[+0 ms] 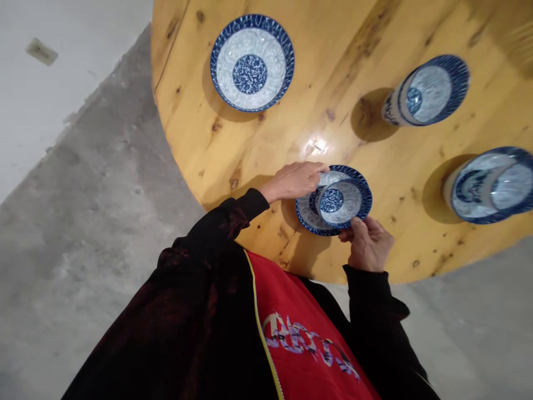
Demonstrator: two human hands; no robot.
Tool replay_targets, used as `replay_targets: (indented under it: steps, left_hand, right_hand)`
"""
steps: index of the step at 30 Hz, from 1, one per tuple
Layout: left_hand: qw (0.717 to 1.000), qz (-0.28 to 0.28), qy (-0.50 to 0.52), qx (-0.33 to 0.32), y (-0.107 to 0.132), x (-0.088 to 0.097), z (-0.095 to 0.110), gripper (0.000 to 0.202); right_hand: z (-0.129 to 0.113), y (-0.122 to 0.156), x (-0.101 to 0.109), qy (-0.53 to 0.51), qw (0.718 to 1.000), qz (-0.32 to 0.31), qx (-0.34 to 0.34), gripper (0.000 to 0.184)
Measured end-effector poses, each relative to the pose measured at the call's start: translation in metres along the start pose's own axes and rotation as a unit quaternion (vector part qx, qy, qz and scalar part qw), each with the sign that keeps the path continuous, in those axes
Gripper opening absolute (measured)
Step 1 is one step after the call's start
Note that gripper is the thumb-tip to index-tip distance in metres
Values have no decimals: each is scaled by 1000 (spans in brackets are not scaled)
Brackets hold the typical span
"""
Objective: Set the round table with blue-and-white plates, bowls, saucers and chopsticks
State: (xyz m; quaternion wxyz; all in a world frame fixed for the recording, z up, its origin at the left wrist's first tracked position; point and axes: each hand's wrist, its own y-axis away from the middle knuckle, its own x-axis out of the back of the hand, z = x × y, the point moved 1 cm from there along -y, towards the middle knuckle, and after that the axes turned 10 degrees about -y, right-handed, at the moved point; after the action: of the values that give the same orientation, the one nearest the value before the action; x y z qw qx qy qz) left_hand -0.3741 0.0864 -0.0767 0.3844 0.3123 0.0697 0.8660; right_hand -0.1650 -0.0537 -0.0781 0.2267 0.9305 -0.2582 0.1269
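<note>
A small blue-and-white bowl [340, 206] sits within a larger patterned bowl [308, 218] near the table's front edge. My left hand [296, 180] reaches across from the left, its fingers bent over the larger bowl's upper left rim and partly hidden there. At the lower right, my right hand [370, 243] is closed, with the thumb at the small bowl's rim and the fingertips lower down, by the larger bowl's edge. Whether those fingertips also touch the larger bowl, I cannot tell.
On the round wooden table [308, 119], a wide blue-and-white bowl [252, 64] stands at the upper left. Nested bowls [431, 91] rise at the upper right, and another nested set [487, 186] stands at the right. Grey concrete floor [104, 183] lies beyond the table's edge.
</note>
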Motion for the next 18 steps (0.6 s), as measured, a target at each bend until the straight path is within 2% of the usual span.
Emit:
replay_targets:
  steps: [7, 18]
  left_hand:
    - [997, -13, -46, -68, -7, -11, 5, 40]
    - [995, -14, -53, -79, -14, -12, 2, 41]
  right_hand:
    - [3, -1, 0, 24, 1000, 6, 5, 21]
    - [6, 2, -1, 41, 999, -2, 7, 23]
